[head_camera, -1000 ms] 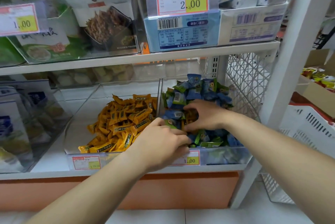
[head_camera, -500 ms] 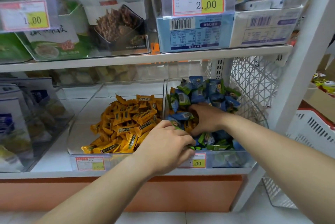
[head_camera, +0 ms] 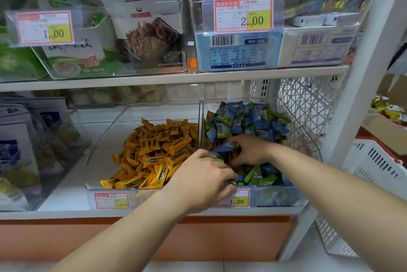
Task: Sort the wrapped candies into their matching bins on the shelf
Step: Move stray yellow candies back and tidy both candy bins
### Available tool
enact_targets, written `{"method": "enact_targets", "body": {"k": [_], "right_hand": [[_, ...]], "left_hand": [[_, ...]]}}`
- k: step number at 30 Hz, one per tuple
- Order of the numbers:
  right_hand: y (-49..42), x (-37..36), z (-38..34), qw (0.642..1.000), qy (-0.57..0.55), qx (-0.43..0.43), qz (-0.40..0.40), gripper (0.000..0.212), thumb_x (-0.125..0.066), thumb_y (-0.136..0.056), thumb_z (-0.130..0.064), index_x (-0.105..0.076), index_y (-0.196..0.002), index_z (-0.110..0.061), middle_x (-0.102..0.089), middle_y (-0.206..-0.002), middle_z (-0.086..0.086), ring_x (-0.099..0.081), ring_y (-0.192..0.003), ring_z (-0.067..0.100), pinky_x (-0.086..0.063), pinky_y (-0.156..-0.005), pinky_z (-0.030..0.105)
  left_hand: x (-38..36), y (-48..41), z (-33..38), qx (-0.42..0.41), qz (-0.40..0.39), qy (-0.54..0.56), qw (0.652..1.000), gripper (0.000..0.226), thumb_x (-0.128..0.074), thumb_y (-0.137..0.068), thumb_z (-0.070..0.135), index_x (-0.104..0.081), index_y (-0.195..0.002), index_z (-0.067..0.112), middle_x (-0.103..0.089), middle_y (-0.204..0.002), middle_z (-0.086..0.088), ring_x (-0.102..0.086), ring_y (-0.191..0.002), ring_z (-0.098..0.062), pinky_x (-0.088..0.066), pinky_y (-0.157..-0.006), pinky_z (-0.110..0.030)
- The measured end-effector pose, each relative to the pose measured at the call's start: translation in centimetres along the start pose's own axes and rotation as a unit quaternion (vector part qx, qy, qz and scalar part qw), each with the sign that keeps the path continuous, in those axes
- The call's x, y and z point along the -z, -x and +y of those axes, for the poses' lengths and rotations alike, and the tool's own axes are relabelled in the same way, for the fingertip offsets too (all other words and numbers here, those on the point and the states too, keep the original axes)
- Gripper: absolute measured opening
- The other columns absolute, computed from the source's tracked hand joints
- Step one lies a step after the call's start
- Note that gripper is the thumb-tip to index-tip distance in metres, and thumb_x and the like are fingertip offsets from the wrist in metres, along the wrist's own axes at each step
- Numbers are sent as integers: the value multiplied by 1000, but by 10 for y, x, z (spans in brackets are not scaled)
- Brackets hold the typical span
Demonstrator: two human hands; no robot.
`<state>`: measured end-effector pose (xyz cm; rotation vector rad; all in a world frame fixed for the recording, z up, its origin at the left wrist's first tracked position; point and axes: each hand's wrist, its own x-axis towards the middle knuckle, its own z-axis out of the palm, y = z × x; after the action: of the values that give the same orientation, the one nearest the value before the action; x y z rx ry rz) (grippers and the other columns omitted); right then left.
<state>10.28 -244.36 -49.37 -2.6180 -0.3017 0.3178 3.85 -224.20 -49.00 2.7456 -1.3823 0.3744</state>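
Shiny wrappers, see-through plastic bins

Bins (head_camera: 145, 186) are clear glossy plastic, orange candies (head_camera: 158, 150) and blue candies (head_camera: 248, 119) have slick film wrappers, shelf (head_camera: 171, 79) looks like smooth white painted metal, tags (head_camera: 242, 15) are paper.

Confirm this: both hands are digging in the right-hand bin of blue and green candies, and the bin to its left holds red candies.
Not quite. The head view shows the left bin holding orange candies, not red. The rest stands: the left hand and right hand are both in the right-hand bin of blue and green candies.
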Motion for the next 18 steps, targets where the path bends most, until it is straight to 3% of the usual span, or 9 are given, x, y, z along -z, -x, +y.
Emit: {"method": "enact_targets", "body": {"k": [6,9,13,16,18], "right_hand": [[11,22,8,999,-41,-13,21,42,-81,-77,-16,-69,-115,-25,-70,-106,-7,-66,-96,14,-51,-77,28],[20,38,10,998,-58,-6,33,35,-87,-75,-22,-71,-106,-29,-70,-102,-14,-65,-91,6,-50,-74,19],[28,52,10,984,-138,-47,98,35,-88,-72,-33,-69,-102,-34,-70,-90,-13,-68,-78,10,-53,-59,21],[30,58,6,986,-116,-59,105,33,-87,-74,-29,-68,-100,-24,-72,-93,-2,-71,-81,17,-62,-62,30],[32,61,5,990,-70,-80,94,39,-87,-73,-28,-64,-103,-16,-71,-98,4,-71,-83,23,-62,-68,38]], "left_hand": [[0,-2,-3,2,5,13,1000,43,-32,-96,55,-65,-118,38,-69,-114,15,-60,-104,-8,-29,-98,-30],[0,-5,-3,7,9,21,1000,43,-37,-94,58,-66,-117,37,-70,-113,14,-60,-105,-7,-29,-97,-30],[5,-12,-2,25,34,50,998,49,-38,-90,63,-67,-118,36,-71,-113,14,-62,-100,-6,-37,-97,-30],[11,-20,2,52,70,69,994,53,-38,-85,68,-71,-109,34,-72,-102,14,-65,-90,-6,-48,-84,-30],[13,-26,3,70,91,55,992,45,-42,-87,63,-71,-101,32,-70,-94,13,-64,-85,-8,-48,-71,-27]]}}
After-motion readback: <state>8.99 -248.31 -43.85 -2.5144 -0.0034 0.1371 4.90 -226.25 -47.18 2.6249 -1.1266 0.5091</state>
